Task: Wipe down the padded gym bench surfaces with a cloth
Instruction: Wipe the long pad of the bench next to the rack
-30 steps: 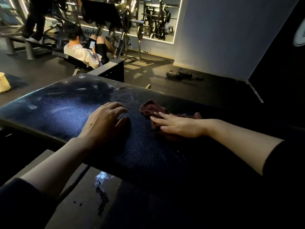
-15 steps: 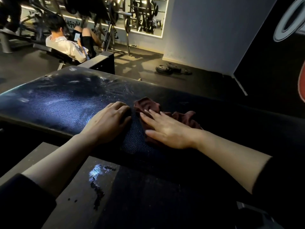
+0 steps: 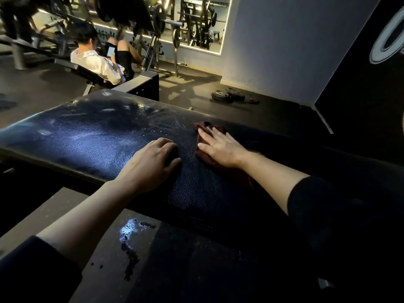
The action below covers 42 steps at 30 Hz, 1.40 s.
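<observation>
The black padded bench point(image 3: 91, 138) shines wet at the left. The left hand point(image 3: 150, 165) rests on the pad, fingers curled, holding nothing. Just to its right, the right hand point(image 3: 220, 147) presses the dark red cloth point(image 3: 205, 126) flat with straight fingers.

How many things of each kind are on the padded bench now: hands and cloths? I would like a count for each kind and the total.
Hands: 2, left hand and right hand
Cloths: 1, dark red cloth
Total: 3, all on the padded bench
</observation>
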Motion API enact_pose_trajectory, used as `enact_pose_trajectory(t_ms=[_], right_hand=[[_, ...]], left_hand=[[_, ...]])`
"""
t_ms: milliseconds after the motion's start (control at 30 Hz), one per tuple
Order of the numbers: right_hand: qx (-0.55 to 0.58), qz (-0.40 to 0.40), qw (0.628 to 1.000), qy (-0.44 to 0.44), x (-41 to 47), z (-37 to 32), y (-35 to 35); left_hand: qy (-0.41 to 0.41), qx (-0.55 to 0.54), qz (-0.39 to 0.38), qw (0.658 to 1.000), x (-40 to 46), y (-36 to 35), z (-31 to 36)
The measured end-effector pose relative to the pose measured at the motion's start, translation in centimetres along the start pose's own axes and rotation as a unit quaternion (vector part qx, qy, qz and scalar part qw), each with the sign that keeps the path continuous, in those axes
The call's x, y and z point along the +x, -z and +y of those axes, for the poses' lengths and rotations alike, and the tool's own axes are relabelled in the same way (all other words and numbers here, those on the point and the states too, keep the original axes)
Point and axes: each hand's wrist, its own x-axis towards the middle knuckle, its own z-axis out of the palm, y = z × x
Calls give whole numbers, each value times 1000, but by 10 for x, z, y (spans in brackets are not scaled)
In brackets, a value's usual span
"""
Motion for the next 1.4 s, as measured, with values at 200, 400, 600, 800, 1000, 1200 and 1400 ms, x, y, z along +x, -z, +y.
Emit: enact_pose_trajectory(t_ms=[200, 400, 600, 800, 1000, 1200, 1400], right_hand=[[-35, -34, 993, 109, -59, -11, -9], [-22, 10, 999, -37, 36, 22, 8], [-2, 1, 999, 39, 104, -65, 5], [-10, 10, 989, 145, 95, -74, -4], [-12, 26, 1000, 12, 104, 5, 10], [-29, 21, 999, 2, 150, -38, 12], [-39, 7, 992, 116, 102, -40, 1]], left_hand=[[14, -12, -11, 1000, 3, 3, -1], [80, 34, -21, 996, 13, 26, -24], [187, 61, 5, 980, 18, 35, -63], [182, 101, -19, 978, 21, 17, -74], [176, 134, -29, 975, 21, 14, -73], [188, 152, -95, 966, 26, 14, -74], [183, 143, -105, 967, 25, 20, -71]])
